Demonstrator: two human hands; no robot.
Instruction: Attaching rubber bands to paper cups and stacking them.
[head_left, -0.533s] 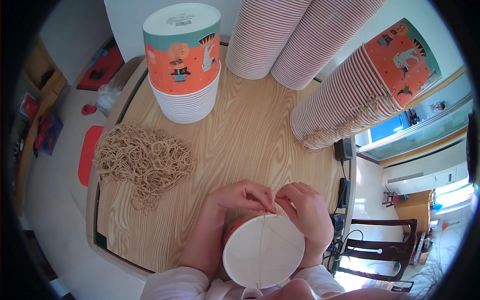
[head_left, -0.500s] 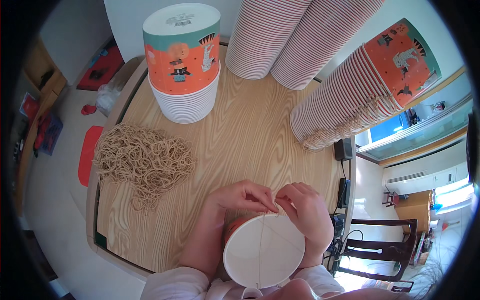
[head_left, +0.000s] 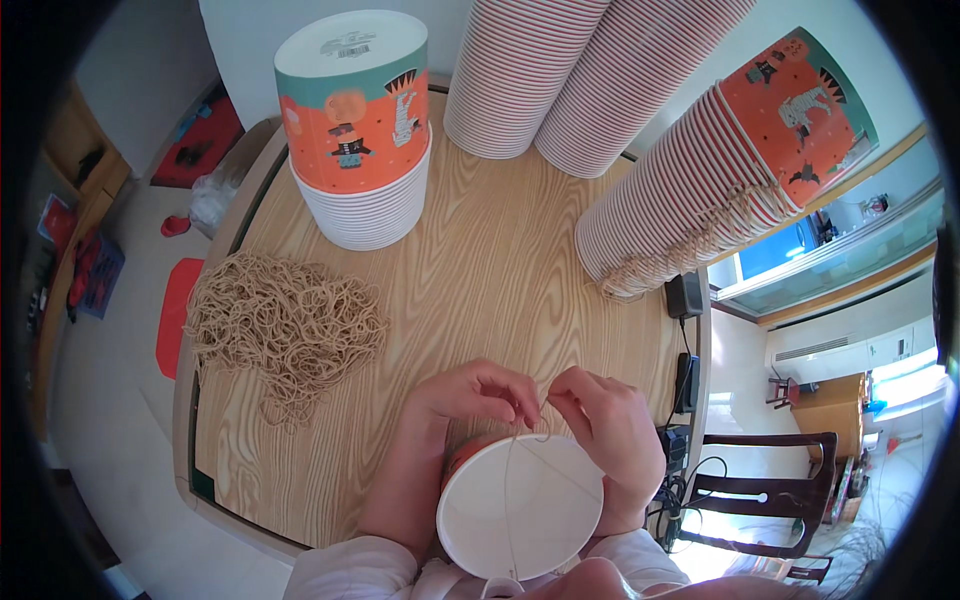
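Observation:
A white-lined paper bucket (head_left: 545, 500) with an orange outside rests against my body, its open mouth facing up toward me. Across that mouth runs a thin tan string (head_left: 508, 490), reaching up to my fingers at the far rim. My left hand (head_left: 480, 392) pinches the string just beyond the rim. Close beside it, my right hand (head_left: 605, 415) is closed in a pinch on the string too, thumb against forefinger. The fingertips hide just how the string passes through or around the rim.
A tangled pile of tan strings (head_left: 285, 325) lies on the left of the wooden table (head_left: 480, 270). Behind it stands an upside-down bucket stack (head_left: 360, 150). Tall stacks (head_left: 525, 80) rise at the back, and a leaning stack (head_left: 680, 180) with string loops is at right, near black adapters (head_left: 685, 297).
The bucket has shifted slightly left and down. My fingertips have drawn a little apart and above the rim, and a small string loop shows there.

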